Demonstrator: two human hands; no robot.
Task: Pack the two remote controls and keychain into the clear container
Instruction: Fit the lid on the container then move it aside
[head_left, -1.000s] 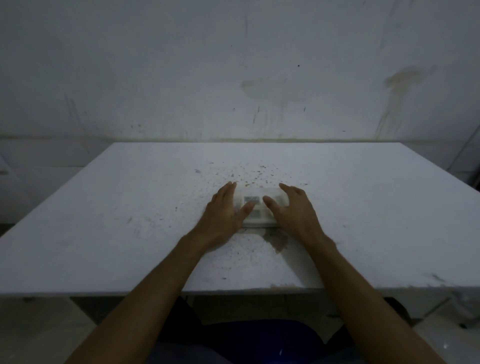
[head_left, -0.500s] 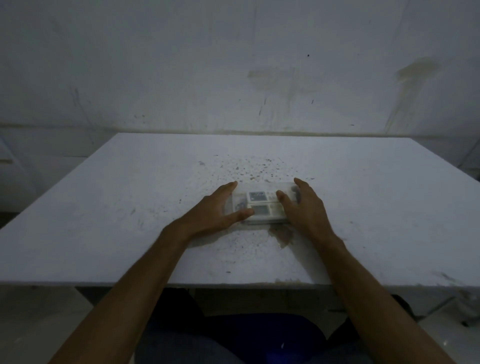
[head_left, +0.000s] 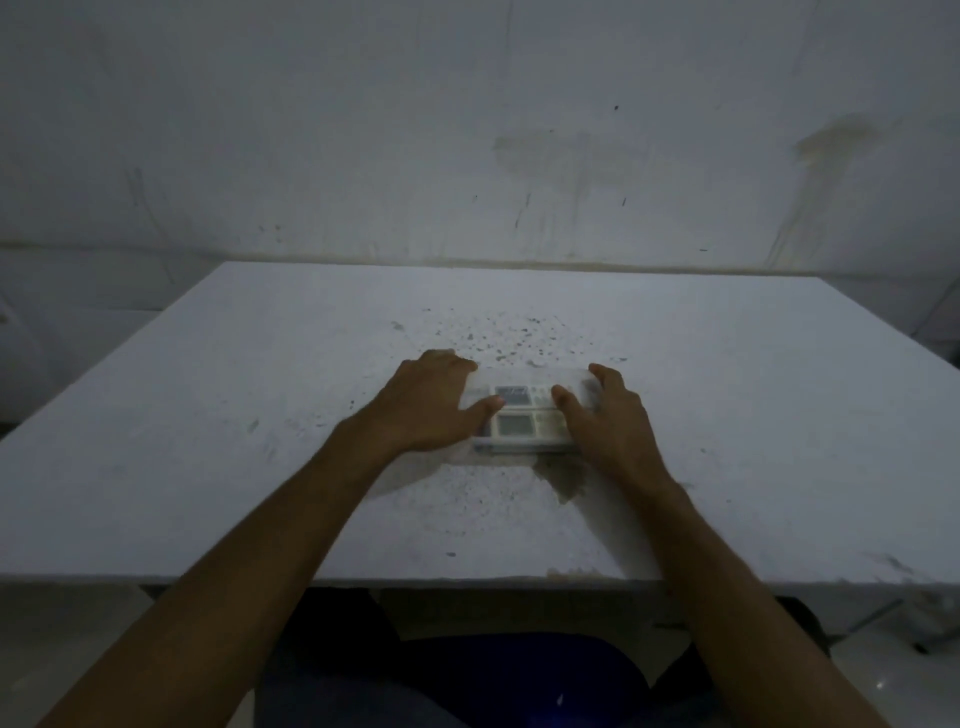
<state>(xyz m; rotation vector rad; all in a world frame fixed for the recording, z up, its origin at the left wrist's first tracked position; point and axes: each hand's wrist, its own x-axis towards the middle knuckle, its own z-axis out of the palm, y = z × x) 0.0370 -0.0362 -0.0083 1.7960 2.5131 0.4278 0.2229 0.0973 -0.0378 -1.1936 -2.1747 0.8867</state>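
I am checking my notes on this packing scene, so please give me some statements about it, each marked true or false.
1. The left hand and right hand hold the clear container, one at each end. True.
2. The container is held up in the air. False: it rests on the white table.
3. Two remote controls lie side by side inside it. True.
4. The right hand is raised away from the container. False: it holds the right end.

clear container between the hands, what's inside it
Inside the clear plastic container a far white remote control and a near white remote control lie side by side, grey displays showing. The left hand and right hand grip and cover its ends, so no keychain shows.
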